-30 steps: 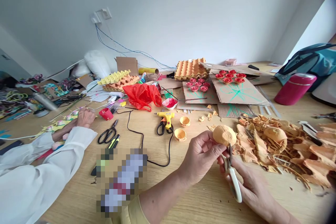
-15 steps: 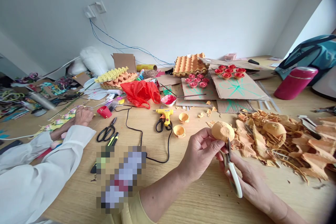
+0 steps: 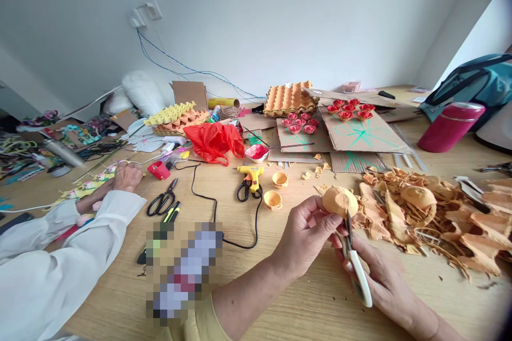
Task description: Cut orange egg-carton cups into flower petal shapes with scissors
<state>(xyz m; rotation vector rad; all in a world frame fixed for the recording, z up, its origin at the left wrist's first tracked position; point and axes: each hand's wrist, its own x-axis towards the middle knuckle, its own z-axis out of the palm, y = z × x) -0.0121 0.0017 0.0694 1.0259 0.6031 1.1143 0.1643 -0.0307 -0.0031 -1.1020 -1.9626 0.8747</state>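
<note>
Between the thumb and fingers of my left hand (image 3: 306,232) is an orange egg-carton cup (image 3: 339,200), its rounded bottom turned up. My right hand (image 3: 378,269) grips a pair of white-handled scissors (image 3: 360,277), whose blades meet the cup's lower edge. Part of the right fingers is hidden behind the scissors and my left hand. On the table beyond my left wrist stand two cut cups, a nearer cup (image 3: 273,200) and a farther cup (image 3: 280,179). Right of my hands lies a heap of torn egg-carton scraps (image 3: 394,208).
A yellow glue gun (image 3: 251,175) rests by black-handled scissors, its cord looping nearby. Red paper flowers (image 3: 346,112) sit on cardboard (image 3: 360,136) behind. A pink bottle (image 3: 450,127) stands at right. At left, a co-worker's hand (image 3: 128,176) handles a yellow strip. A red bag (image 3: 214,141) lies mid-table.
My right hand and the scissors' handles have shifted slightly right and down. The cup stays almost in place in my left hand.
</note>
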